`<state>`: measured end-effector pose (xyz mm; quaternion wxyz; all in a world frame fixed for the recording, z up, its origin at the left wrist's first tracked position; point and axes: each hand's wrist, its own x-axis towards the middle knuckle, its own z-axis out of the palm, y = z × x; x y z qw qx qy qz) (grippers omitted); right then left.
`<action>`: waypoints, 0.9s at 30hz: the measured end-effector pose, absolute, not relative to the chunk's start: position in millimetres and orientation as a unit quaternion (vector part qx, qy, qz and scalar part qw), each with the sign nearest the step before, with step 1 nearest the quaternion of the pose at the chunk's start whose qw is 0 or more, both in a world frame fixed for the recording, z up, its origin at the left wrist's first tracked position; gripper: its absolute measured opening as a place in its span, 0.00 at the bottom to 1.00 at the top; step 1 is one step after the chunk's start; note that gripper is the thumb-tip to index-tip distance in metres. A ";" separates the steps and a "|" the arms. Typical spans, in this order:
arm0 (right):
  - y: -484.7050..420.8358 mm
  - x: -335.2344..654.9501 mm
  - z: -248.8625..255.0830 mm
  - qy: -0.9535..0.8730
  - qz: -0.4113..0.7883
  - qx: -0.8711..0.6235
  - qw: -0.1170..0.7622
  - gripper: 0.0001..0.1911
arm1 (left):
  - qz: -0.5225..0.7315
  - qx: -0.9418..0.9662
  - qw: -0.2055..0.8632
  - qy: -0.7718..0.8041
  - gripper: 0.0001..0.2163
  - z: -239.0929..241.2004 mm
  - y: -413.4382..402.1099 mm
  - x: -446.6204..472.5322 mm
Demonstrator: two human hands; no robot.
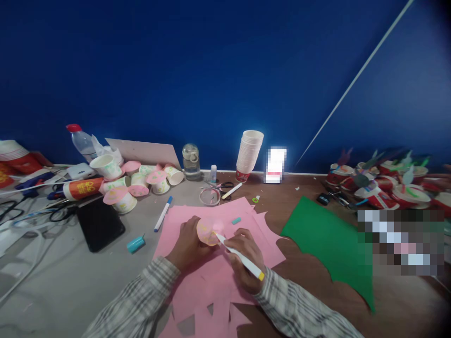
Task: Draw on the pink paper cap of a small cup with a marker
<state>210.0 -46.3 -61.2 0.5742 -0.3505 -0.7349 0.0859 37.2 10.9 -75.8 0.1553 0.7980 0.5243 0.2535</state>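
Note:
My left hand [188, 241] is closed around a small pink paper cone [208, 231], holding it just above the pink paper sheets [211, 277]. My right hand [244, 260] grips a white marker [239, 256] with a yellow end cap; its tip touches the cone's lower edge. Both hands are over the middle of the pink sheets. A small teal cap [236, 220] lies on the paper just beyond the cone.
A green paper sheet [331, 239] lies to the right. Paper cups with pink cone tops [136, 185] cluster at the back left, near a stack of white cups [249, 155], a glass jar [190, 162], a blue-capped marker [162, 214], a black tablet [100, 225], scissors [220, 188] and red decorated cups [380, 188].

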 end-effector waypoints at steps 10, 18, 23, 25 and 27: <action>-45.3 205.4 -62.2 -0.750 0.101 -0.323 0.568 0.12 | 0.264 0.799 0.149 0.519 0.17 -73.8 11.0 37.0; -44.3 204.3 -62.6 -0.753 0.102 -0.324 0.564 0.15 | 0.265 0.797 0.162 0.518 0.18 -74.5 11.0 36.9; -43.3 203.3 -64.1 -0.759 0.104 -0.330 0.551 0.14 | 0.258 0.802 0.152 0.516 0.16 -73.9 10.5 37.3; -43.3 203.9 -64.9 -0.762 0.103 -0.330 0.548 0.14 | 0.257 0.803 0.150 0.517 0.16 -73.8 10.3 37.5; -43.3 204.9 -65.2 -0.758 0.101 -0.330 0.553 0.14 | 0.258 0.801 0.151 0.519 0.17 -73.9 10.4 37.5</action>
